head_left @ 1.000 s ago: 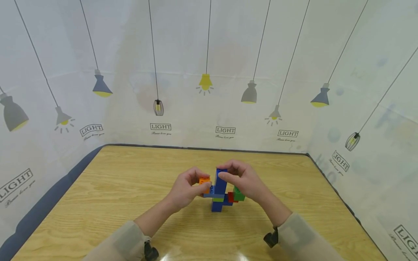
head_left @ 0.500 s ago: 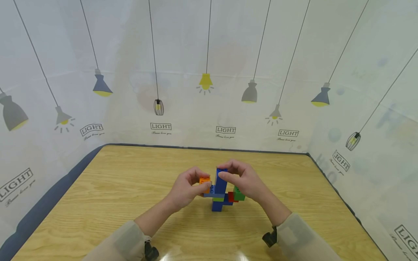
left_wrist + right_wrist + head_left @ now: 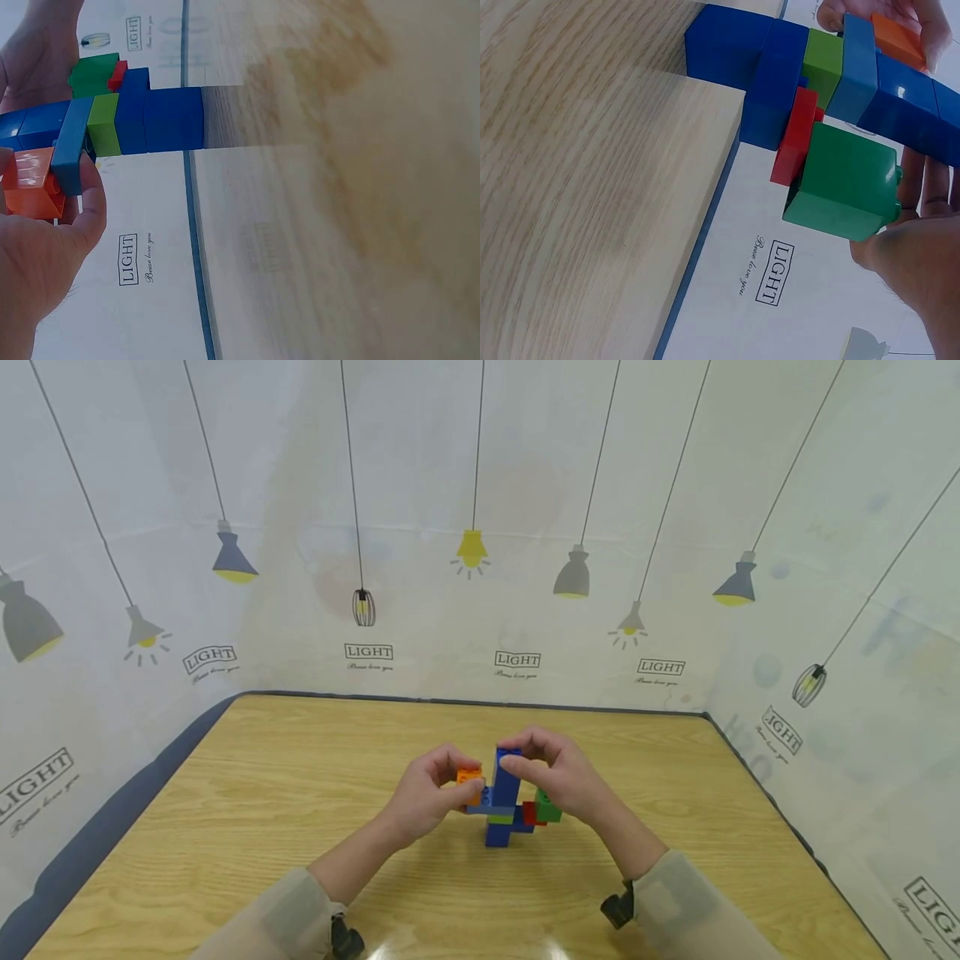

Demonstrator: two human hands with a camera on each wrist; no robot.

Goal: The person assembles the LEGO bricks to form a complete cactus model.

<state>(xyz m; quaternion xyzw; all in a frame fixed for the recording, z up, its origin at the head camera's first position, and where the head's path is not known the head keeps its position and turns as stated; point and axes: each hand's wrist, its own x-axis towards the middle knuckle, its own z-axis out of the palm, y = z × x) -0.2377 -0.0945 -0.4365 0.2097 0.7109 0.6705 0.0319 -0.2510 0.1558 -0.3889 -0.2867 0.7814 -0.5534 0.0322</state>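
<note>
A tower of toy building bricks stands upright on the table, with a dark blue brick [image 3: 497,837] at its foot. Above that come a lime green brick [image 3: 105,125] and a lighter blue brick [image 3: 70,150] reaching out to the left. On its left end sits an orange brick [image 3: 468,783], pinched between thumb and fingers of my left hand [image 3: 423,792]. My right hand [image 3: 564,778] grips the tall blue top bricks [image 3: 506,781] near their upper end. Off to the right, a red brick [image 3: 799,136] bears a green brick [image 3: 846,180] beneath my right palm.
The wooden table [image 3: 300,760] has a dark edge band and stretches out all round the tower. Behind it hangs a pale cloth [image 3: 420,485] printed with lamps and the word LIGHT. Black wrist cameras [image 3: 618,907] sit at both cuffs.
</note>
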